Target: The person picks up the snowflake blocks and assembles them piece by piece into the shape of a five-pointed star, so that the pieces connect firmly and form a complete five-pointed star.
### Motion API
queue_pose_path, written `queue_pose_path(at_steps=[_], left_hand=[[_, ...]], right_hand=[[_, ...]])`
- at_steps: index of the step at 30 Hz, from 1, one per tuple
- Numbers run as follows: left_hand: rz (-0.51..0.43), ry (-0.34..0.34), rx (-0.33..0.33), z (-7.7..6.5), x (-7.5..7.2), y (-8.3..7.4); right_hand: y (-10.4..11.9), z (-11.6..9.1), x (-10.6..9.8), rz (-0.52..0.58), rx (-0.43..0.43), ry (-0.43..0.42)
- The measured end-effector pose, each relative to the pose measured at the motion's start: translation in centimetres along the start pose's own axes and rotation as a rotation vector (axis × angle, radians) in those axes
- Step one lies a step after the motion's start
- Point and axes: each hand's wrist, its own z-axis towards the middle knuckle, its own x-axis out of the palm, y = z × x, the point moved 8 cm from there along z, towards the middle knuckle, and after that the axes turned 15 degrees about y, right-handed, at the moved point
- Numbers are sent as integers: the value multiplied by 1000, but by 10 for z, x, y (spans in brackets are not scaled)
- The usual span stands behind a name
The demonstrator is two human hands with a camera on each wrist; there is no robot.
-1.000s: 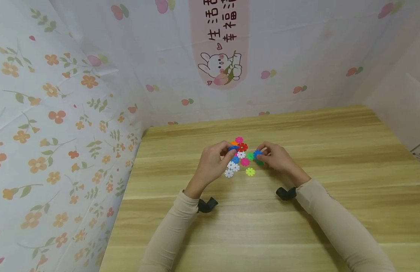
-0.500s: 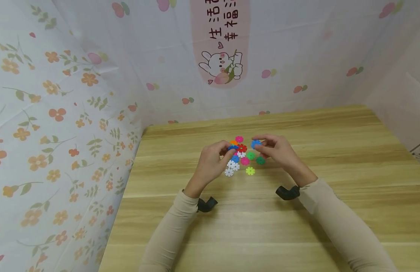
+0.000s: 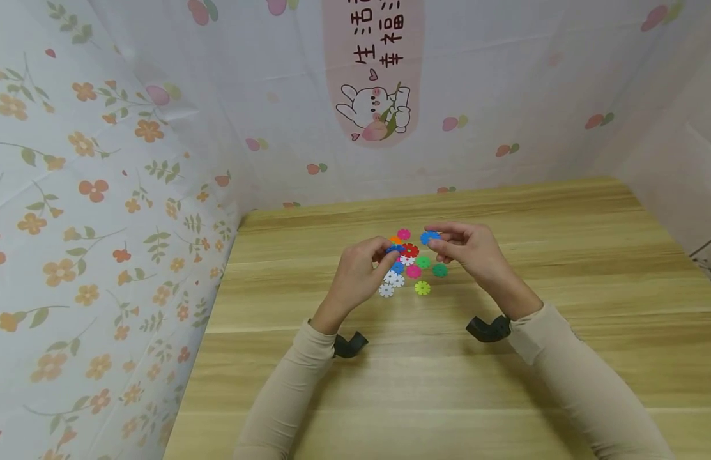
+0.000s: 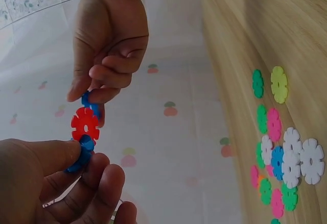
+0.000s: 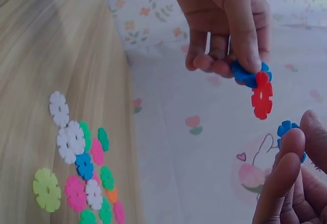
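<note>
Thumb and fingertips of the left hand (image 3: 359, 273) pinch a blue notched flower disc (image 5: 244, 75). A red flower disc (image 5: 262, 99) is joined to that blue one and juts toward the other hand. Between thumb and fingers, the right hand (image 3: 473, 254) holds another blue flower disc (image 3: 429, 237), partly covered by its fingertips in the right wrist view. Both hands are raised above the table, and a gap separates the red disc from the right hand's blue disc in the right wrist view.
Loose flower discs lie between and below the hands on the wooden table (image 3: 412, 383), among them a yellow-green disc (image 3: 422, 288), a dark green disc (image 3: 440, 270), a pink disc (image 3: 413, 271) and several white ones. Patterned cloth (image 3: 275, 83) hangs behind and to the left.
The right hand has lifted its blue disc up and away from beside the green discs, uncovering the dark green one. The blue disc has tilted flatter. The left hand stays nearly still.
</note>
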Motion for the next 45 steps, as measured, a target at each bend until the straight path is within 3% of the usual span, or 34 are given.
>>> queue_pose_path(at_steps=[18,37,45], left_hand=[[-33,29,50,1,1,-6],[10,13,80,-1,-1,-12],[49,-31,110,-4,-4,-15]], right_hand=[[16,2,19,-31,-86,44],[19,3,28,-52,-75,45],[21,1,29,-97,-68,36]])
